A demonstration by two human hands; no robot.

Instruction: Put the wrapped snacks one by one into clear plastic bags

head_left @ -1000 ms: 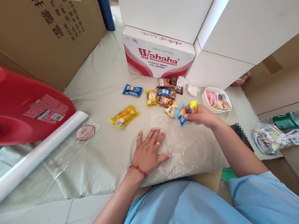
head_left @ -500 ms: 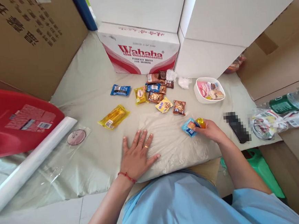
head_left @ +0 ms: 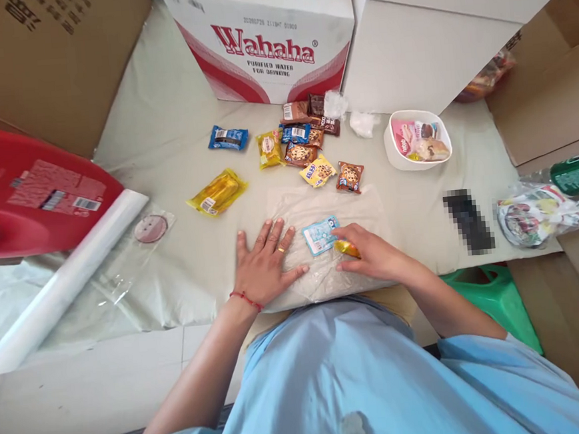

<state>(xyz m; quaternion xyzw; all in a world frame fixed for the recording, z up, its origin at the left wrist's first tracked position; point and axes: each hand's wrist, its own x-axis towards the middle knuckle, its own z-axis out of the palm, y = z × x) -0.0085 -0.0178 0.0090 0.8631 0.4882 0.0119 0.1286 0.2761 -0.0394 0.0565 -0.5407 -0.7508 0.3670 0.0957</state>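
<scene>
Head view; yellow packet (head_left: 345, 248) between right fingers (head_left: 353, 265)

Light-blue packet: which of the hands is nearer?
Right. The right hand is at the right edge of the light-blue packet; the left hand lies flat to its left, apart.

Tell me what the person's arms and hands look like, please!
The left hand has a gold-coloured ring on one finger, and a thin red bracelet goes round that wrist. On the right hand, I can see no ring or bracelet. Both arms come out of loose light blue sleeves.
</scene>
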